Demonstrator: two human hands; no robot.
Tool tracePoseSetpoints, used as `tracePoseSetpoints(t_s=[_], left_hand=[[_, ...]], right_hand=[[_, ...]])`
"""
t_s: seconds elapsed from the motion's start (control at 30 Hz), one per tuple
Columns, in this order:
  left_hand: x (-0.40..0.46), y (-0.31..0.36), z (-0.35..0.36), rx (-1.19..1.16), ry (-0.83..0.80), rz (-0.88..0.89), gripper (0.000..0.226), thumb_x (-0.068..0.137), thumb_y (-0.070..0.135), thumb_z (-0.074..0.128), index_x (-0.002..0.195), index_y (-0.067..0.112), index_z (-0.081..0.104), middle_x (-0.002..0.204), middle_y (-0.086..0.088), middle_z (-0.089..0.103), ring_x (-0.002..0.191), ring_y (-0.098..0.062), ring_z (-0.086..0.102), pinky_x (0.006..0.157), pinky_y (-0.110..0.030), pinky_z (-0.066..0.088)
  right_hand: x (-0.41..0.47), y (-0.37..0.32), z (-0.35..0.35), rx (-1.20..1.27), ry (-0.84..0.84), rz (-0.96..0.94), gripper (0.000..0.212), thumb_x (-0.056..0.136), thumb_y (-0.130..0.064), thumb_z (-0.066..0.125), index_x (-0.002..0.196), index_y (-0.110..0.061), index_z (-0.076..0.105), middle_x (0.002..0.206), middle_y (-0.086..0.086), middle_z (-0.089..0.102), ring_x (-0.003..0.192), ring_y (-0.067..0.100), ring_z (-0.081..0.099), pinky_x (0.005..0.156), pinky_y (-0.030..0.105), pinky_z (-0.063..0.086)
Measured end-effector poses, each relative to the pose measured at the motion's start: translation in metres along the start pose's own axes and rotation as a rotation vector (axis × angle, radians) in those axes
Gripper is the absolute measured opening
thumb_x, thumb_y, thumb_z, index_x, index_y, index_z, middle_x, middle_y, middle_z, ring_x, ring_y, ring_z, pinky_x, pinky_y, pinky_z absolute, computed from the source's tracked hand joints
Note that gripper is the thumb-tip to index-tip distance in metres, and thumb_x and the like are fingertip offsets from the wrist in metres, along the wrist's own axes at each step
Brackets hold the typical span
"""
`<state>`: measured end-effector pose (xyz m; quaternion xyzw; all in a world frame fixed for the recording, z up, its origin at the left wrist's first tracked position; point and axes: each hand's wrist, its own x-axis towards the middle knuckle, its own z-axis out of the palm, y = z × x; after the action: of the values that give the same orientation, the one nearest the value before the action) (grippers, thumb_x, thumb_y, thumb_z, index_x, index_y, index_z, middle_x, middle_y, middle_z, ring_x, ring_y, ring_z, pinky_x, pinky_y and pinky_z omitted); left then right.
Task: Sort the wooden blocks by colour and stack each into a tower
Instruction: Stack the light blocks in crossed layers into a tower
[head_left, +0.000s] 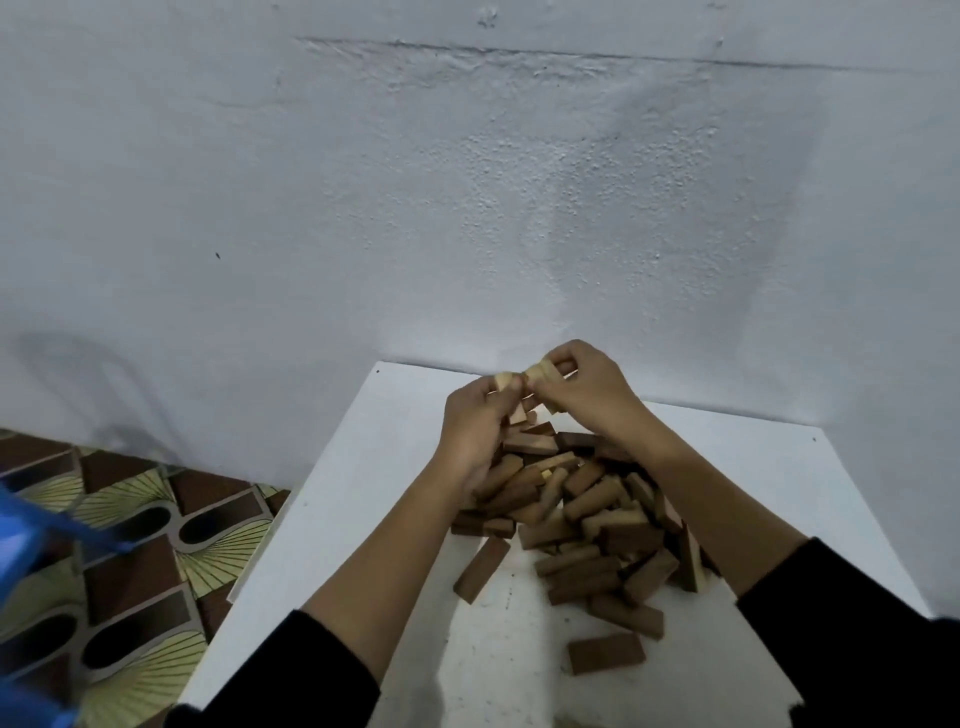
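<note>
While no writing shows, both hands pinch pale blocks above the pile.

No writing, label, brand or number can be read anywhere in this view. The brown and pale wooden blocks carry no legible marks.
</note>
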<state>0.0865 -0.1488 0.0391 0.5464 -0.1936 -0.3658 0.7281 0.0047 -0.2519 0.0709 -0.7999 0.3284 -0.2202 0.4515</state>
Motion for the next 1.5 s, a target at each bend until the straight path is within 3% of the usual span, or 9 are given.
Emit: tracePoseSetpoints(t_s=[0.17, 0.27, 0.4, 0.5, 0.7, 0.97, 1.23, 1.37, 1.5], left_hand=[[-0.042, 0.008, -0.002, -0.049, -0.008, -0.014, 0.016, 0.096, 0.006, 0.051, 0.094, -0.004, 0.063, 0.065, -0.004, 0.067, 0.062, -0.014, 0.066, 0.067, -0.028, 0.058], [-0.065, 0.005, -0.014, -0.105, 0.046, -0.042, 0.015, 0.096, 0.008, 0.053, 0.095, -0.001, 0.065, 0.072, -0.007, 0.067, 0.072, -0.020, 0.066, 0.081, -0.037, 0.056], [-0.103, -0.009, -0.039, -0.092, 0.062, -0.072, 0.024, 0.100, 0.012, 0.045, 0.097, 0.001, 0.065, 0.090, -0.012, 0.069, 0.084, -0.021, 0.066, 0.075, -0.032, 0.055], [-0.127, -0.030, -0.066, 0.228, 0.108, -0.100, 0.030, 0.102, 0.019, 0.041, 0.092, 0.007, 0.067, 0.085, -0.007, 0.067, 0.079, -0.018, 0.060, 0.074, -0.029, 0.050], [-0.160, -0.060, -0.117, 0.710, 0.182, -0.057, 0.010, 0.089, 0.006, 0.059, 0.087, 0.011, 0.067, 0.064, 0.003, 0.056, 0.061, -0.013, 0.051, 0.056, -0.017, 0.041], [-0.171, -0.071, -0.137, 0.982, 0.198, 0.075, 0.014, 0.077, 0.014, 0.077, 0.079, 0.013, 0.063, 0.083, -0.002, 0.059, 0.068, -0.005, 0.050, 0.060, -0.005, 0.037], [-0.176, -0.075, -0.150, 0.997, 0.086, 0.144, 0.037, 0.081, -0.009, 0.054, 0.112, 0.009, 0.060, 0.108, -0.002, 0.050, 0.081, -0.004, 0.049, 0.069, -0.004, 0.039], [-0.174, -0.073, -0.153, 1.043, -0.045, 0.145, 0.048, 0.076, -0.005, 0.062, 0.121, 0.009, 0.056, 0.112, -0.002, 0.048, 0.087, -0.008, 0.047, 0.071, -0.004, 0.038], [-0.168, -0.075, -0.153, 1.197, -0.152, 0.203, 0.061, 0.076, 0.011, 0.070, 0.133, 0.014, 0.047, 0.131, -0.002, 0.043, 0.112, -0.015, 0.034, 0.084, -0.014, 0.027]], right_hand=[[-0.049, -0.018, 0.011, 0.020, 0.019, -0.023, 0.029, 0.083, -0.012, 0.069, 0.107, -0.011, 0.053, 0.088, -0.008, 0.055, 0.075, 0.004, 0.054, 0.058, 0.006, 0.042], [-0.080, -0.027, 0.026, 0.050, 0.045, 0.014, 0.027, 0.088, -0.007, 0.061, 0.113, -0.009, 0.051, 0.097, -0.002, 0.057, 0.087, 0.012, 0.055, 0.073, 0.017, 0.045], [-0.122, -0.027, 0.057, 0.101, 0.022, 0.092, 0.031, 0.090, 0.003, 0.052, 0.119, -0.009, 0.050, 0.109, 0.004, 0.056, 0.103, 0.017, 0.054, 0.093, 0.030, 0.046], [-0.152, -0.014, 0.083, 0.086, 0.044, 0.158, 0.038, 0.090, 0.004, 0.051, 0.126, -0.010, 0.050, 0.118, 0.006, 0.057, 0.108, 0.018, 0.053, 0.098, 0.033, 0.044], [-0.199, 0.024, 0.138, -0.075, 0.041, 0.196, 0.038, 0.091, 0.002, 0.050, 0.128, -0.008, 0.050, 0.125, 0.007, 0.055, 0.114, 0.017, 0.051, 0.086, 0.013, 0.033], [-0.210, 0.046, 0.158, -0.355, 0.086, 0.037, 0.027, 0.096, -0.011, 0.047, 0.119, -0.007, 0.061, 0.120, 0.007, 0.060, 0.110, 0.023, 0.046, 0.095, 0.030, 0.036], [-0.218, 0.066, 0.170, -0.295, 0.305, -0.013, 0.032, 0.088, 0.007, 0.050, 0.118, 0.000, 0.061, 0.110, 0.017, 0.058, 0.101, 0.031, 0.045, 0.086, 0.039, 0.041], [-0.216, 0.071, 0.172, -0.231, 0.343, -0.069, 0.039, 0.080, 0.018, 0.047, 0.110, 0.001, 0.064, 0.098, 0.015, 0.062, 0.091, 0.032, 0.048, 0.073, 0.047, 0.049], [-0.221, 0.073, 0.174, -0.178, 0.374, -0.209, 0.043, 0.078, 0.002, 0.030, 0.101, 0.000, 0.067, 0.088, 0.011, 0.066, 0.079, 0.027, 0.049, 0.060, 0.039, 0.048]])
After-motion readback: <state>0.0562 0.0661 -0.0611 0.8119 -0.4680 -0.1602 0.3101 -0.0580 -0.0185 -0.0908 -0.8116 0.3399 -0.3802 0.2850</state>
